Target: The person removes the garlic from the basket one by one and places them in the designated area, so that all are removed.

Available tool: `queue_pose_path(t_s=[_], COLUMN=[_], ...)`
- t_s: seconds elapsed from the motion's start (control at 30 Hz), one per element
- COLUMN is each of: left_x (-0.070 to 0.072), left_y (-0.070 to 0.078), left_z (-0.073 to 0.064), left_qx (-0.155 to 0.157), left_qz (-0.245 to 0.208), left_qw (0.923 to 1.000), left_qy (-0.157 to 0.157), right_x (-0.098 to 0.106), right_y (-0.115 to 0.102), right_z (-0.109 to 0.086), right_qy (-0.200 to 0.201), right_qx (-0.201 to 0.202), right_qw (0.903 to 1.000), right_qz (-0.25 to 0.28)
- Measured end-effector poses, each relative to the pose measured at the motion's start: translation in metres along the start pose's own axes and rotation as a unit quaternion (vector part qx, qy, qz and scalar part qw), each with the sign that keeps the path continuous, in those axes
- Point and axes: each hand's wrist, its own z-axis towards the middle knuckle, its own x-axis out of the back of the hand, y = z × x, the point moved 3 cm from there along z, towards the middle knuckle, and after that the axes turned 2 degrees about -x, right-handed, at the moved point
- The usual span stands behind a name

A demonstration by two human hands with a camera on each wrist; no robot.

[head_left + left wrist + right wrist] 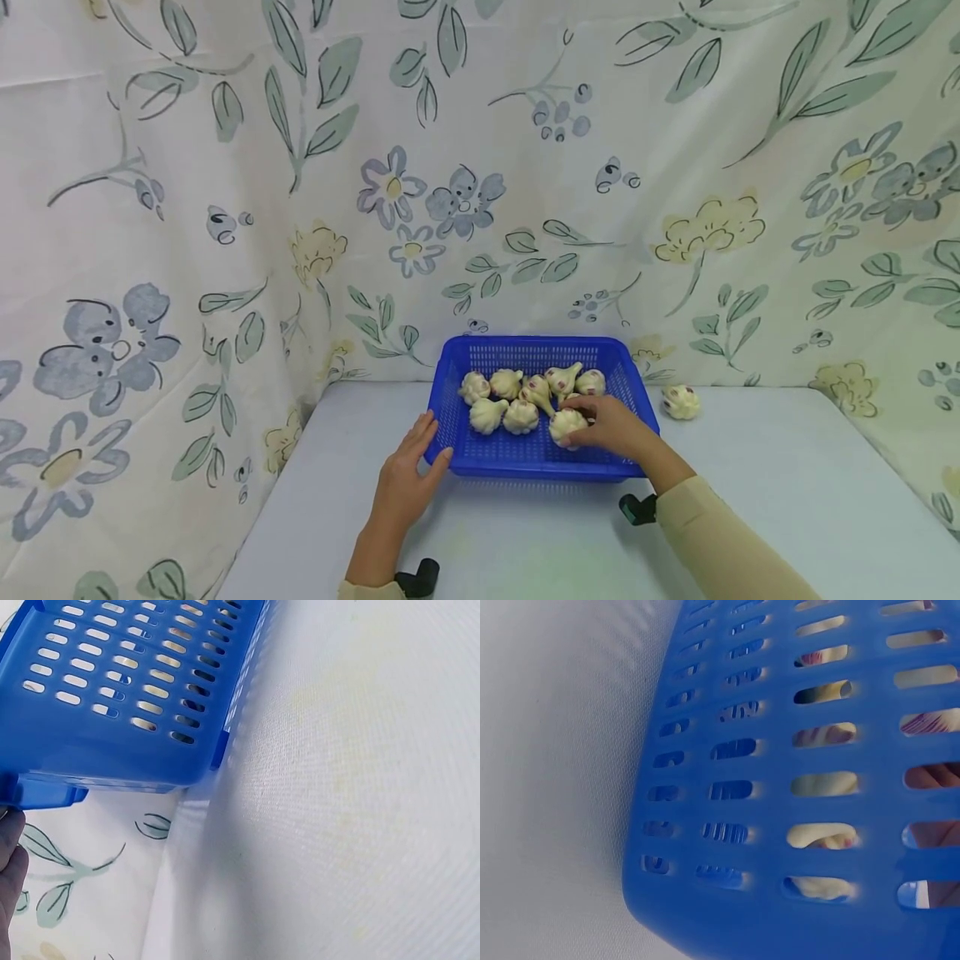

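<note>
A blue plastic basket with slotted walls holds several whitish garlic bulbs marked with purple. Inside it, near the front right, my right hand grips one garlic bulb between thumb and fingers. Through the slots of the basket wall in the right wrist view, parts of fingers and pale bulbs show. At the basket's left side rests my left hand, its fingers extended along the rim. The left wrist view has its fingertips right beneath the rim's corner.
One more garlic bulb lies on the white table, right of the basket. A cloth curtain with leaves and flowers hangs behind the table and along its left. Black wrist straps are on both arms.
</note>
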Motion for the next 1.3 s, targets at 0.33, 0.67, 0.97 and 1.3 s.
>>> queue_pose_path(t_s=[0.33, 0.67, 0.97, 1.3], left_x=[0.001, 0.002, 0.000, -0.002], left_y=[-0.001, 0.000, -0.001, -0.001], left_z=[0.002, 0.003, 0.003, 0.000], left_qx=[0.010, 0.007, 0.011, 0.017], left_qz=[0.000, -0.008, -0.013, -0.014], left_qw=[0.9999, 0.9999, 0.9998, 0.9997], left_qy=[-0.001, -0.008, -0.010, -0.011], right_x=[0.000, 0.001, 0.014, 0.063], right_y=[-0.002, -0.002, 0.001, 0.008], right_z=[0.001, 0.001, -0.009, -0.035], right_qy=[0.001, 0.011, 0.062, 0.134], right_qx=[-0.006, -0.008, 0.003, 0.002], right_qw=[1.0000, 0.9998, 0.9945, 0.9814], right_qz=[0.002, 0.014, 0.085, 0.137])
